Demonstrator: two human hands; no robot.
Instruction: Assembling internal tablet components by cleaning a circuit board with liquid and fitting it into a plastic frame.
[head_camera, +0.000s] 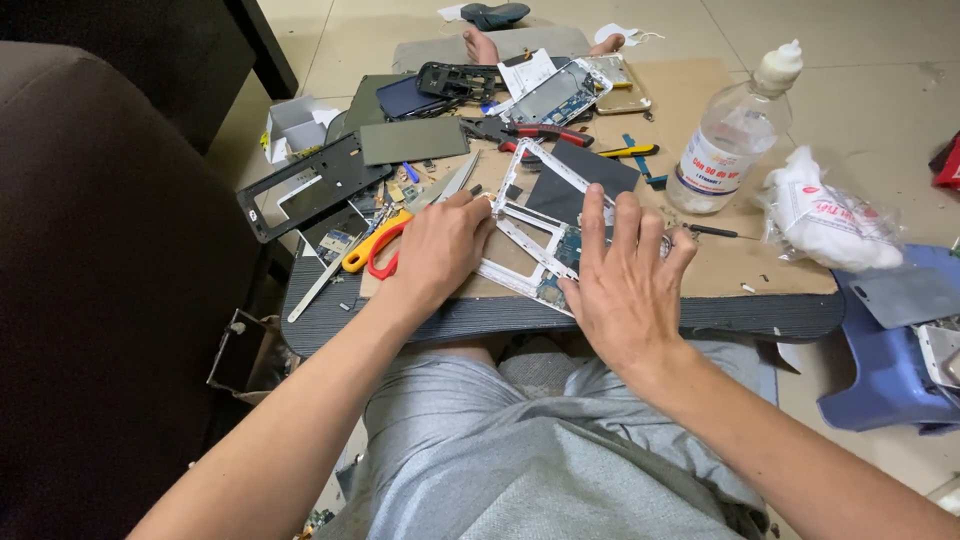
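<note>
A white phone mid-frame (535, 215) with a small circuit board in it lies on a lap board (700, 310) across my knees. My left hand (435, 250) rests palm down on the frame's left side, fingers curled against its edge. My right hand (625, 275) lies flat with fingers spread over the frame's right side and the circuit board. Neither hand grips anything. Orange-and-red scissors (375, 250) lie just left of my left hand.
Phone frames (310, 185), screens (555, 95), red-handled pliers (540, 132) and a dark panel (413, 140) crowd the board's far side. A clear liquid bottle (725, 135) and a white wad in plastic (830, 215) stand right. A blue stool (890, 360) sits lower right, a dark chair left.
</note>
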